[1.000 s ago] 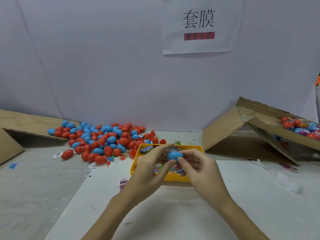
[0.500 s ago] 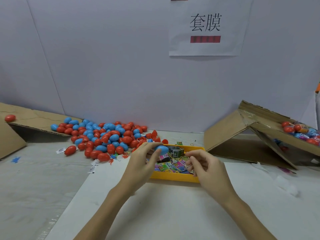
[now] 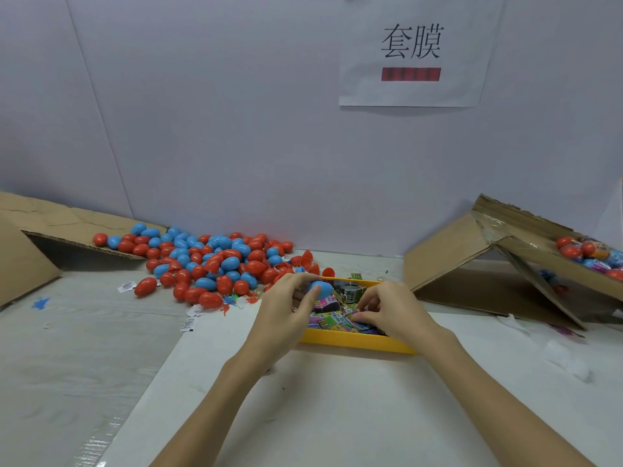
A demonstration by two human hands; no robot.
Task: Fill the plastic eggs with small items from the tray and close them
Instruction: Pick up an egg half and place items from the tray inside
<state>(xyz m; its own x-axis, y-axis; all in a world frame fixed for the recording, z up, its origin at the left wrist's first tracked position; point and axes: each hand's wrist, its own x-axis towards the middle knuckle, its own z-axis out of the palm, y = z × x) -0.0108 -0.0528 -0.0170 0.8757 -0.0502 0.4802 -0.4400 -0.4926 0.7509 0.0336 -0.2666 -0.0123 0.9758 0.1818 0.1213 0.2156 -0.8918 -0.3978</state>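
Observation:
My left hand (image 3: 286, 310) grips a blue plastic egg (image 3: 323, 288) over the left end of the yellow tray (image 3: 354, 342). The tray holds several small colourful packets (image 3: 332, 320) and a dark toy (image 3: 350, 292). My right hand (image 3: 391, 310) reaches into the tray with its fingers curled down among the packets; whether it pinches one is hidden by the fingers. A heap of red and blue eggs (image 3: 215, 261) lies on the table behind and to the left of the tray.
A folded cardboard box (image 3: 472, 251) at the right carries more eggs and wrapped items (image 3: 590, 254). Another cardboard flap (image 3: 50, 224) lies at the far left. Paper scraps (image 3: 188, 323) litter the table near the heap. A paper sign (image 3: 411, 52) hangs on the wall.
The blue egg passed from both hands into my left hand alone and moved left. My right hand let go and dropped into the tray among the packets.

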